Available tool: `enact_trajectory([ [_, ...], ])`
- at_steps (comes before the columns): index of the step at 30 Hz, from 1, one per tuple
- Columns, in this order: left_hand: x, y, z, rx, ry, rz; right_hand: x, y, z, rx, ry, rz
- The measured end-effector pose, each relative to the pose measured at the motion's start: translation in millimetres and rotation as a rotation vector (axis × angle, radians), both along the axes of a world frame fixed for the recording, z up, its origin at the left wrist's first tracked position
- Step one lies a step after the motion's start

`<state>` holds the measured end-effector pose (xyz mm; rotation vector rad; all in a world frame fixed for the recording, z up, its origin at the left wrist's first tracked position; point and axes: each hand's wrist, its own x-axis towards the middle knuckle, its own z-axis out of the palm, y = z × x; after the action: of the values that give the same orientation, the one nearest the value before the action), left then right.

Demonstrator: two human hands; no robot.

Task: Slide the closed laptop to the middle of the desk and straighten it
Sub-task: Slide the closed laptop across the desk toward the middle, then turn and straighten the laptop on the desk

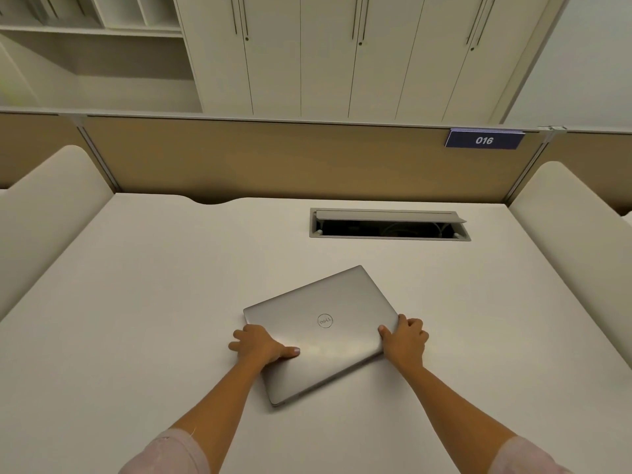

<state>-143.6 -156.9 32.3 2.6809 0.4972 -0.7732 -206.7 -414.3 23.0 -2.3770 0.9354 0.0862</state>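
Desk (pixel 143 302): pale top, cable hatch (pixel 390 224) at the far side.
Laptop (pixel 321 333): closed, near the middle, long axis skewed, far end swung right.
Left hand (pixel 258 345): clamped on its left edge, thumb flat on the lid.
Right hand (pixel 405 338): fingers curled, pinching the right corner; both equally close.

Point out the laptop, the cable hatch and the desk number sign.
laptop (pixel 328 330), head view, lid near the logo.
cable hatch (pixel 390 215), head view, raised flap.
desk number sign (pixel 484 140), head view, the digits.
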Motion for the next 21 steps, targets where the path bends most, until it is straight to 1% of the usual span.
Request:
enact_trajectory([
  [3,9,8,0,0.123,0.045,-0.157,-1,-2,0,-0.044,0.02,0.019],
  [6,20,14,-3,0.108,0.046,-0.135,-3,-2,2,0.005,0.018,0.002],
  [8,25,15,-4,0.101,-0.038,-0.083,-7,3,4,0.037,-0.057,-0.026],
  [10,32,15,-3,0.102,-0.141,-0.108,-14,15,8,0.085,-0.173,-0.055],
  [13,46,17,-3,0.044,-0.166,-0.246,-24,42,12,0.263,-0.257,-0.153],
  [16,55,22,-6,0.008,-0.083,-0.368,-36,70,12,0.518,-0.239,-0.273],
  [18,55,24,-7,-0.009,-0.061,-0.409,-45,84,9,0.631,-0.242,-0.236],
  [21,54,27,-3,-0.089,-0.113,-0.376,-51,99,6,0.671,-0.245,-0.138],
])
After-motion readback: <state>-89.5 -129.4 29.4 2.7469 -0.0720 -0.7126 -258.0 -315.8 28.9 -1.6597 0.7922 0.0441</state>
